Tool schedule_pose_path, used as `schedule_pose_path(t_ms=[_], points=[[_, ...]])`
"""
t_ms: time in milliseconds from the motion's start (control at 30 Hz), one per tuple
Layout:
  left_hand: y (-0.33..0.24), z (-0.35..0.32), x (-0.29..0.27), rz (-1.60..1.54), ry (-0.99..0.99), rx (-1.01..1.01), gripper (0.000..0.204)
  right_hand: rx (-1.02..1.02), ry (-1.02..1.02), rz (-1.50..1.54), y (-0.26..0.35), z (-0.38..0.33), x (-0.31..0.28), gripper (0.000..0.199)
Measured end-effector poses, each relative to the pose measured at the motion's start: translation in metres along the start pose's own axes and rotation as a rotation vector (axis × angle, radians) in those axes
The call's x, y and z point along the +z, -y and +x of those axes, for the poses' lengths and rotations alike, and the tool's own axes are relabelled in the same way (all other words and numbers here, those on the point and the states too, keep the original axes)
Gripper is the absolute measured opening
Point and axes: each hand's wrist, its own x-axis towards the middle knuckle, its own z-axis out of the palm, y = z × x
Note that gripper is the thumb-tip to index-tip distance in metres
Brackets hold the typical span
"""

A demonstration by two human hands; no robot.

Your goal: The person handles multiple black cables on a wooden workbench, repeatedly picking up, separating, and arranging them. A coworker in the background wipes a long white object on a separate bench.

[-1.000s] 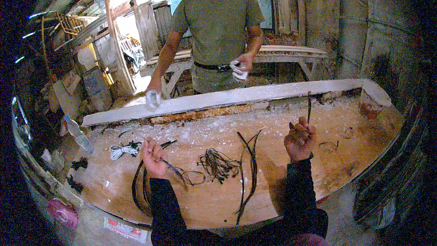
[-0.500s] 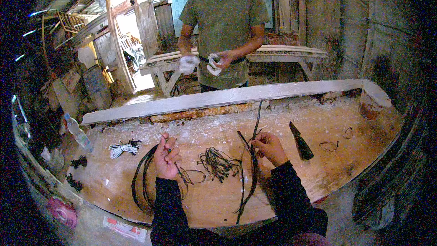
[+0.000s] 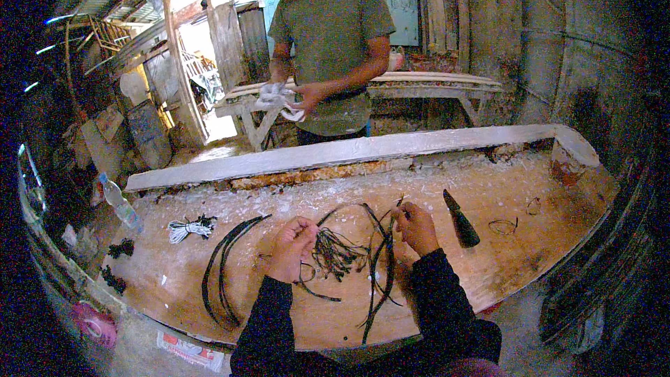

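My left hand (image 3: 292, 250) is closed in a pinch on a thin black cord (image 3: 340, 208), which arcs away from the fingertips to the right. My right hand (image 3: 414, 229) pinches the upper end of a black strip, just right of centre. Below it, long black strips (image 3: 382, 286) cross one another on the wooden board. Between my hands lies a bunch of short knotted black cords (image 3: 338, 255). Curved black strips (image 3: 222, 272) rest left of my left hand. A dark pointed cone-shaped piece (image 3: 460, 220) lies right of my right hand.
A white-tied cord bundle (image 3: 190, 228), small black clumps (image 3: 113, 279) and a clear plastic bottle (image 3: 120, 202) are at the left. A whitish raised ledge (image 3: 349, 150) edges the board's far side. Beyond it a person (image 3: 328, 49) handles a white cloth (image 3: 274, 98).
My left hand has moved right, toward the knotted bunch, and the thin cord now arcs from it. My right hand stays nearly in place. The other person has shifted left, hands together on the cloth.
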Motion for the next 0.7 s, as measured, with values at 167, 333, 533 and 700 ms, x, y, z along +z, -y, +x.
schedule_pose_path(t_ms=[167,333,533,700], points=[[0.004,-0.007,0.019,0.345,0.047,0.172,0.009,0.244,0.385,0.66,0.02,-0.003,0.0,0.051],[0.01,-0.003,0.019,0.346,0.055,0.051,0.009,0.237,0.455,0.872,0.033,-0.007,0.003,0.056],[0.028,0.007,0.012,0.294,-0.023,0.175,0.008,0.161,0.611,0.812,0.027,-0.007,-0.001,0.034],[0.034,0.01,0.006,0.258,-0.134,0.214,0.009,0.186,0.659,0.79,0.021,-0.007,0.004,0.031]])
